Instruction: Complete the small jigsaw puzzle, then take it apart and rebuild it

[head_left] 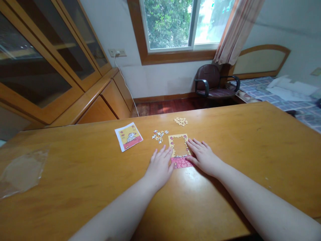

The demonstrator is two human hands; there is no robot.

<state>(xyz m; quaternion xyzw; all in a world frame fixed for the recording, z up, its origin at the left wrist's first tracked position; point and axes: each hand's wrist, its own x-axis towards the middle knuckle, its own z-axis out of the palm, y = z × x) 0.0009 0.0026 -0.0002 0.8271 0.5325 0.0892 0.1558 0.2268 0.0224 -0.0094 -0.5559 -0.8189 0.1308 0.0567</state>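
Your half-built puzzle (pixel 180 163) lies flat on the table (pixel 238 140), about midway between its left and right edges. Its yellow border is joined, its middle is bare and its near strip is pink. Your left hand (pixel 159 167) rests palm down against the puzzle's left side, fingers stretched out and loose, grasping nothing. Your right hand (pixel 204 157) lies flat on its right side, fingers likewise released. Just beyond, toward the far edge, sit a pale heap of pieces (pixel 159 135) and a yellow heap of pieces (pixel 181 121). A picture card (pixel 128 136) lies left of them, and a clear plastic bag (pixel 22 172) lies near the left edge.
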